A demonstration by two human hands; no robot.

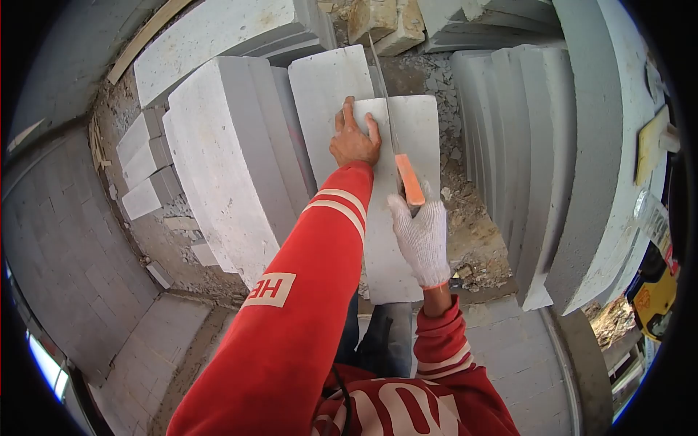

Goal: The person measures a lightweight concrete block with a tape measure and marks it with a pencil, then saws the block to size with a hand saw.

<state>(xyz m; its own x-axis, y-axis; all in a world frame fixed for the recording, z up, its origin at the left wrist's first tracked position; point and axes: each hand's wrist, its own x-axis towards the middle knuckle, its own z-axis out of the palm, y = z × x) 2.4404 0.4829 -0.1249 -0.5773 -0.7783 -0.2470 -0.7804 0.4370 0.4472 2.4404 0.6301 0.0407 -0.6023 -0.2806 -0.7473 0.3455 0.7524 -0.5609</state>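
Note:
My right hand (422, 240), in a white knit glove, grips the orange handle of a handsaw (410, 179). The thin blade points away from me, edge-on, over a pale grey concrete block (418, 131). My bare left hand (355, 138) lies with fingers spread on the top of this block, to the left of the blade. Beneath and behind it is another pale block (331, 76), reaching further back. Whether the blade sits inside a cut is hard to make out.
Large stacked blocks (211, 138) stand to the left, with smaller offcuts (145, 160) beyond them. A row of upright blocks (509, 145) lines the right. Rubble (472, 240) covers the ground between. Yellowish blocks (385, 25) lie at the back.

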